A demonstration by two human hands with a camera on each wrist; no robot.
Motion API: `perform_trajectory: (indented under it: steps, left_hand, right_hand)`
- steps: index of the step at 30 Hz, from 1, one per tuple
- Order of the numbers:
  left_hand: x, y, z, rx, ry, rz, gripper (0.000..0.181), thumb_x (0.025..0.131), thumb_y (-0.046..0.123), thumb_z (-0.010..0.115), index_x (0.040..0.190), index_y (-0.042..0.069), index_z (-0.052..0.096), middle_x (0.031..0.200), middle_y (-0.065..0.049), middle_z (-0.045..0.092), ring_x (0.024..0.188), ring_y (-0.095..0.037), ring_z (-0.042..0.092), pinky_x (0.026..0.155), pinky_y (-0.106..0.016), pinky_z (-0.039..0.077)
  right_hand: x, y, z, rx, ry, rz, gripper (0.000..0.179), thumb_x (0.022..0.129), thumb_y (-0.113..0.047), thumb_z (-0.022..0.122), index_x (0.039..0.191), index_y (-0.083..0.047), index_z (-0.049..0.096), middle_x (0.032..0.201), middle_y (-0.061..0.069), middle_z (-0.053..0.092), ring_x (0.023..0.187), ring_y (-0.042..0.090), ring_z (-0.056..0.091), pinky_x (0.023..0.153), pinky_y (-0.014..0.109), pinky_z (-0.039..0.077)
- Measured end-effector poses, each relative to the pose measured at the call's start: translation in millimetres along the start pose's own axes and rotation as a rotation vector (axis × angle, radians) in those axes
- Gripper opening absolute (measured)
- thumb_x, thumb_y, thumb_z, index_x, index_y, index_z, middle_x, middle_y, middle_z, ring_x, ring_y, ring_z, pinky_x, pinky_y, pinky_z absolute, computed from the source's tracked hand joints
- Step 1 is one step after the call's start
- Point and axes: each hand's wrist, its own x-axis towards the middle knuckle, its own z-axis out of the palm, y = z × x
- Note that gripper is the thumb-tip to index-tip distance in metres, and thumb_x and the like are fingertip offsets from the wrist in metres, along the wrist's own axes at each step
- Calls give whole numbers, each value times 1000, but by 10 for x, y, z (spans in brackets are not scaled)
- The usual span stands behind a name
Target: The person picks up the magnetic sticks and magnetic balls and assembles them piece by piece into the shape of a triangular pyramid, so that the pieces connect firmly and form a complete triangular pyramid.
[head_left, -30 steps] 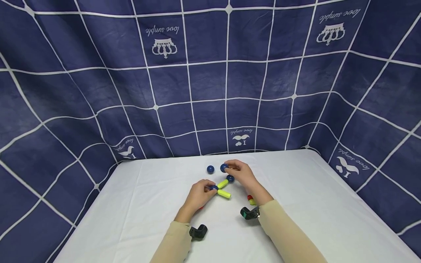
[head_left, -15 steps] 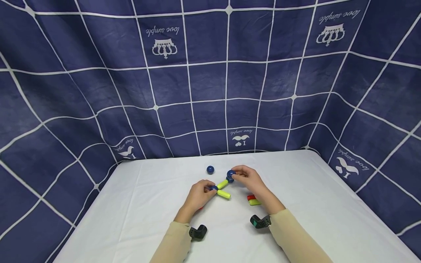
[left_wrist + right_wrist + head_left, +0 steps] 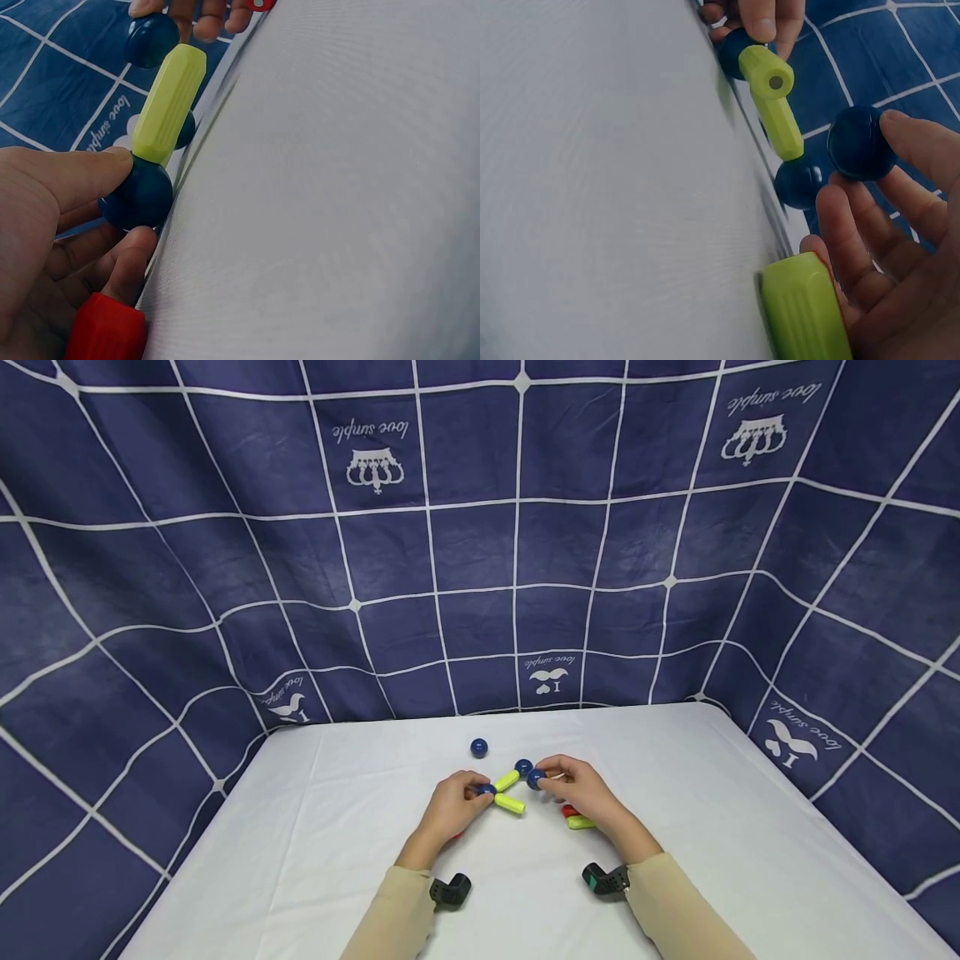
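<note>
My left hand (image 3: 456, 803) pinches a blue ball (image 3: 139, 196) between thumb and fingers. Two yellow-green rods spread from that ball in a V; the far rod (image 3: 507, 780) ends in another blue ball (image 3: 523, 767). The near rod (image 3: 511, 804) has a bare end with a dark round spot, seen in the right wrist view. Thumb and fingertips of my right hand (image 3: 583, 792) pinch a separate blue ball (image 3: 859, 142), just to the right of the far rod's ball and of the near rod's free end.
A loose blue ball (image 3: 479, 747) lies farther back on the white table (image 3: 337, 827). Beside my left hand lies a red rod (image 3: 109, 330). Under my right wrist are a red rod (image 3: 571, 811) and a yellow-green rod (image 3: 581, 822). A blue checked curtain (image 3: 480, 552) stands behind.
My right hand has carried its blue ball right and toward me, past the far rod's ball. The left hand and the V of rods have stayed in place.
</note>
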Motion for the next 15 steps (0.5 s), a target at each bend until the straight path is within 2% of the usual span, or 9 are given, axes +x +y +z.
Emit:
perform_trajectory:
  steps: [7, 15]
  left_hand:
    - [-10, -15, -6, -6, 2, 13, 23, 88, 21, 76, 110, 13, 73, 91, 2, 64, 76, -9, 53, 68, -23, 44]
    - [-4, -11, -15, -11, 0, 14, 23, 88, 21, 76, 110, 13, 73, 94, 0, 66, 77, -9, 53, 69, -22, 44]
  right_hand:
    - [-4, 70, -27, -68, -97, -63, 31, 89, -29, 75, 116, -16, 68, 111, 9, 67, 81, 19, 65, 67, 28, 53]
    - [-57, 78, -76, -68, -203, -132, 29, 89, -25, 75, 115, -12, 69, 106, 8, 68, 85, 19, 60, 71, 25, 50]
